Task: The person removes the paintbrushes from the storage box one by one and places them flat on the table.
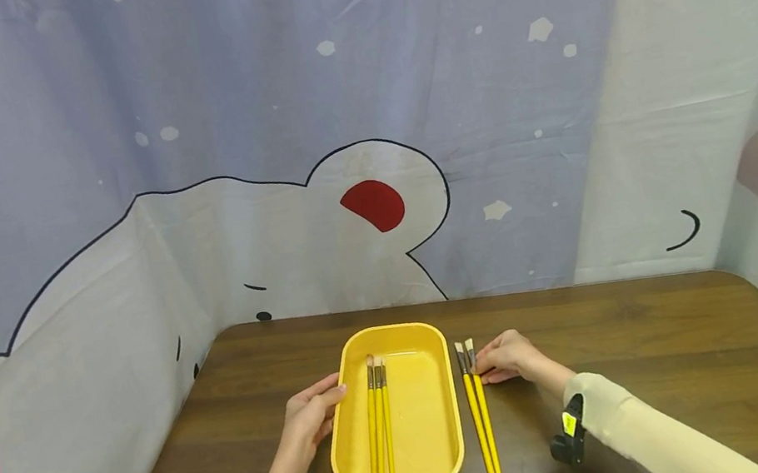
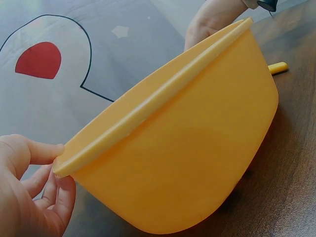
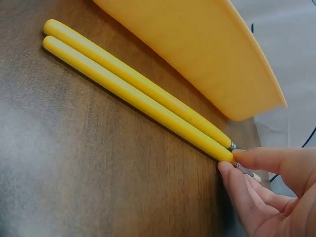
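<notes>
A yellow plastic tray (image 1: 419, 398) with rounded corners stands on the table. Three paintbrushes (image 1: 380, 426) with yellow handles lie side by side in its left half, bristles toward the far end. My left hand (image 1: 310, 418) grips the tray's left rim, thumb over the edge and fingers beneath, as the left wrist view shows at the rim (image 2: 148, 106). Just right of the tray, two more paintbrushes lie on the table. Of these, the right paintbrush (image 3: 138, 101) is pinched near its ferrule between thumb and fingertips of my right hand (image 1: 510, 357); the left paintbrush (image 1: 478, 422) lies close beside it.
Brown wood-grain table (image 1: 637, 360) surface extends to both sides of the tray. A printed curtain (image 1: 481, 125) hangs behind the table's far edge and along the sides. A black wrist camera (image 1: 569, 431) is strapped on the right sleeve.
</notes>
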A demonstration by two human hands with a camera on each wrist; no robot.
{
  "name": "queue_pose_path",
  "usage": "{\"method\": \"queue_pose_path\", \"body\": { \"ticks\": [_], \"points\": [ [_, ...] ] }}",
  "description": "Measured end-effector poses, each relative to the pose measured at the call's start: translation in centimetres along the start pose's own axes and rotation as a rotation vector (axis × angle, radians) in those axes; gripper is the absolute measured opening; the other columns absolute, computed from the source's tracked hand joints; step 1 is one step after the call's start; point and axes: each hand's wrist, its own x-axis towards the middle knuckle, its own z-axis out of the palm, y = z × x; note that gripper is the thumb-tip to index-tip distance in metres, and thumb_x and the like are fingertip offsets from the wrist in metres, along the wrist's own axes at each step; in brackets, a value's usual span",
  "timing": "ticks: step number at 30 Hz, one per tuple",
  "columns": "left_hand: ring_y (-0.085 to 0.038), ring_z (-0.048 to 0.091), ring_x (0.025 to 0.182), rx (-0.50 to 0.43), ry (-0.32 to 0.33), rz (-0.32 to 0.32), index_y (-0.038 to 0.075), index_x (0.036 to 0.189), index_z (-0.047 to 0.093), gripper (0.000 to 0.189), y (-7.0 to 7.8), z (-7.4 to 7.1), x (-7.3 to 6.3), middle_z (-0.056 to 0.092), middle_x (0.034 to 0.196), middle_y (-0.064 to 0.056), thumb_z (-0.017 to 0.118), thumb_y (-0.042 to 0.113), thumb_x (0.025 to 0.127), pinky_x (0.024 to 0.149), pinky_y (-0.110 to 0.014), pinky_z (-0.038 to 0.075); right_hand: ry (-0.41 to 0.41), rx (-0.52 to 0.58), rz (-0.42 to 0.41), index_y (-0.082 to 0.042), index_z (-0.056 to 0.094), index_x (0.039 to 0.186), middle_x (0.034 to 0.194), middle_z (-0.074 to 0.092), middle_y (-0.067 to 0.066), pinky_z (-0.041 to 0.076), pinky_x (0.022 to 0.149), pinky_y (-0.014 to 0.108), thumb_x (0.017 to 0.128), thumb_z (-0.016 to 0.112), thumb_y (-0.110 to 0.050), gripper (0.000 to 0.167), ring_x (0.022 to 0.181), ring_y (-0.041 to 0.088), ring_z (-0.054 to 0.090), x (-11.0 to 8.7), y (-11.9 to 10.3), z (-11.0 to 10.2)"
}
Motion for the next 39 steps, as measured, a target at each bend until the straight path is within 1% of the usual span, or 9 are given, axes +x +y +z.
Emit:
{"method": "queue_pose_path", "body": {
  "ticks": [5,9,15,21,23,28,31,39],
  "points": [
    [-0.023,0.072,0.088,-0.005,-0.001,0.005,0.0,0.13,0.058,0.044,0.0,0.0,0.0,0.068,0.115,-0.022,0.067,0.013,0.089,0.067,-0.028,0.059,0.027,-0.023,0.001,0.012,0.066,0.1,0.075,0.073,0.013,0.057,0.054,0.025,0.077,0.074,0.003,0.025,0.052,0.009,0.064,-0.1,-0.1,0.1],
    [-0.022,0.072,0.087,-0.001,0.005,0.0,0.0,0.13,0.058,0.044,0.0,0.1,0.0,0.068,0.114,-0.021,0.067,0.014,0.088,0.066,-0.028,0.059,0.044,-0.037,0.009,0.01,0.067,0.098,0.076,0.074,0.012,0.057,0.054,0.025,0.077,0.075,0.002,0.024,0.053,0.009,0.065,-0.1,0.0,0.2],
    [-0.021,0.072,0.084,-0.007,0.008,-0.007,0.0,0.13,0.058,0.045,0.0,0.1,0.0,0.068,0.114,-0.021,0.068,0.014,0.088,0.063,-0.026,0.058,0.044,-0.037,0.002,0.01,0.067,0.096,0.072,0.073,0.01,0.057,0.054,0.025,0.076,0.075,0.002,0.023,0.052,0.009,0.064,-0.1,0.0,0.2],
    [-0.023,0.072,0.088,0.002,0.0,0.0,0.0,0.132,0.056,0.047,0.0,0.0,0.0,0.067,0.117,-0.023,0.067,0.015,0.089,0.067,-0.029,0.059,0.04,-0.07,-0.015,0.008,0.07,0.092,0.07,0.073,0.008,0.057,0.054,0.023,0.077,0.076,-0.002,0.019,0.053,0.008,0.064,-0.1,0.0,0.1],
    [-0.023,0.072,0.087,0.006,-0.002,0.0,0.0,0.132,0.056,0.047,0.0,0.0,0.0,0.067,0.116,-0.022,0.067,0.015,0.089,0.067,-0.028,0.059,0.037,-0.082,-0.018,0.008,0.071,0.092,0.071,0.073,0.009,0.057,0.055,0.023,0.078,0.076,-0.004,0.019,0.054,0.008,0.064,-0.2,0.0,0.1],
    [-0.019,0.072,0.083,0.015,0.002,-0.001,0.001,0.131,0.057,0.046,0.0,0.0,0.0,0.069,0.113,-0.021,0.067,0.016,0.089,0.061,-0.023,0.058,0.018,-0.096,-0.023,0.009,0.071,0.096,0.079,0.074,0.013,0.058,0.058,0.025,0.081,0.073,-0.005,0.02,0.057,0.008,0.064,-0.3,-0.1,-0.2],
    [-0.018,0.072,0.081,0.016,0.002,0.0,0.001,0.131,0.057,0.047,-0.1,0.0,0.0,0.069,0.113,-0.021,0.068,0.016,0.088,0.059,-0.022,0.056,0.024,-0.108,-0.028,0.008,0.071,0.097,0.081,0.074,0.012,0.059,0.06,0.026,0.081,0.072,-0.005,0.02,0.059,0.009,0.064,-0.4,-0.3,-0.4],
    [-0.021,0.072,0.086,0.003,0.005,-0.007,0.0,0.132,0.056,0.046,-0.1,0.0,0.2,0.068,0.115,-0.021,0.067,0.014,0.089,0.068,-0.029,0.059,0.032,-0.103,-0.034,0.01,0.068,0.098,0.076,0.073,0.009,0.06,0.064,0.03,0.077,0.075,-0.004,0.026,0.061,0.011,0.065,-0.9,-1.5,-0.8]
  ]
}}
